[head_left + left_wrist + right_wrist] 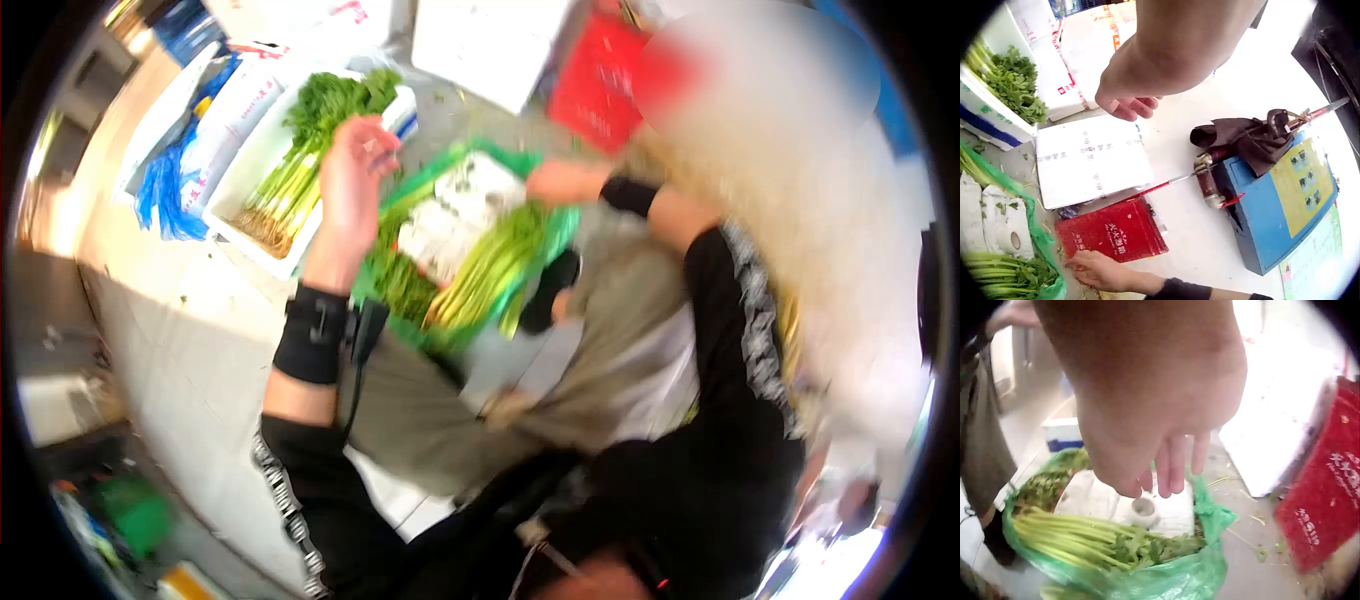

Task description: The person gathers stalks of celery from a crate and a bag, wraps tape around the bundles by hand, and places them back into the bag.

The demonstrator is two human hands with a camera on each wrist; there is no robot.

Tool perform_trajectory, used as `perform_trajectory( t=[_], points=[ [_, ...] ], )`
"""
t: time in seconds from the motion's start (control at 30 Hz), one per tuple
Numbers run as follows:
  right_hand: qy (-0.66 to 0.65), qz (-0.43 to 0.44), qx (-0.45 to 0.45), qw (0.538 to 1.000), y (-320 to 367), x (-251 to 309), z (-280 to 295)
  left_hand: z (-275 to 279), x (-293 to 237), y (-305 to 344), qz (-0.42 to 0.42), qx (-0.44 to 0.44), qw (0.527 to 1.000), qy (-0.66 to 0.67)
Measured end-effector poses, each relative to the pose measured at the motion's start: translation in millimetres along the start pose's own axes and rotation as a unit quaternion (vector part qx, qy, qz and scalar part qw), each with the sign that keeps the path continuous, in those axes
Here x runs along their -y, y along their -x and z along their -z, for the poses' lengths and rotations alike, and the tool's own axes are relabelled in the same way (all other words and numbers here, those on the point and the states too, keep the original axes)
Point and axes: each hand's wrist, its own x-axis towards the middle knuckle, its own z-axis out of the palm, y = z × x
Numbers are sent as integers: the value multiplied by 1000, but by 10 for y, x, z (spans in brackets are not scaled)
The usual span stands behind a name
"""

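Step in hand, as judged: a pause between grasps while celery is bundled. Left hand (355, 170): empty, fingers loosely bent, beside the celery leaves in the foam box (240, 246). Right hand (1166, 425): empty, fingers hanging apart over the green bag (1166, 584), where more celery (1072, 534) lies. The next move probably calls for closing fingers round stalks. The right wrist view shows a white roll (1149, 520), indistinct from the head; only the head view shows roots (262, 232).

Tiled floor (170, 350): green plastic bag (1147, 584), blue-striped white box (988, 100), red box (1110, 231), scattered plant scraps (1257, 520)
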Motion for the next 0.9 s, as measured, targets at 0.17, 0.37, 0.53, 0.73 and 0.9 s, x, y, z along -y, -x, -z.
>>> perform_trajectory(
  t=[0.17, 0.37, 0.53, 0.73, 0.9],
  points=[
    [-53, 121, -30, 991, -715, 609, -428, -125, -110, 182, -27, 46, 996, -71],
    [-103, 169, -63, 978, -1111, 661, -1027, 176, -27, 217, 42, 17, 995, -88],
    [-68, 145, -23, 987, -1184, 794, -1134, 322, -252, 224, 62, -66, 991, -99],
    [-26, 142, -17, 989, -1209, 880, -1174, -40, -912, 151, -150, -8, 972, -182],
    [-44, 166, 1, 985, -1313, 887, -1235, 303, 219, -350, 61, 34, 996, -47]
  ],
)
